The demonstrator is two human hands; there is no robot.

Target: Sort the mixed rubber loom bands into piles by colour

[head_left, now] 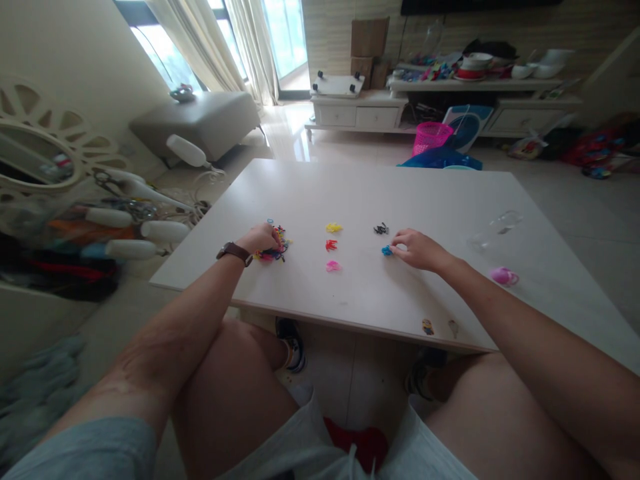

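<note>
My left hand [261, 240], with a brown-strapped watch on its wrist, reaches into a mixed pile of small coloured hair ties [281, 252] at the table's left. Its fingers are closed, and what they pinch is hidden. My right hand [413, 249] has its fingertips pinched at a small heap of blue hair ties [386, 251]. Just behind that heap lies a black heap [381, 229]. Between my hands, a yellow heap [333, 228], a red heap [331, 245] and a pink heap [333, 266] form a column.
All of this lies on a white table [300, 193]. To the right are a purple object [504, 276] and a clear plastic piece [506, 222]. A minion sticker [427, 327] is near the front edge. Beyond the table stands a pink basket [432, 137]; white lamps [165, 231] are at left.
</note>
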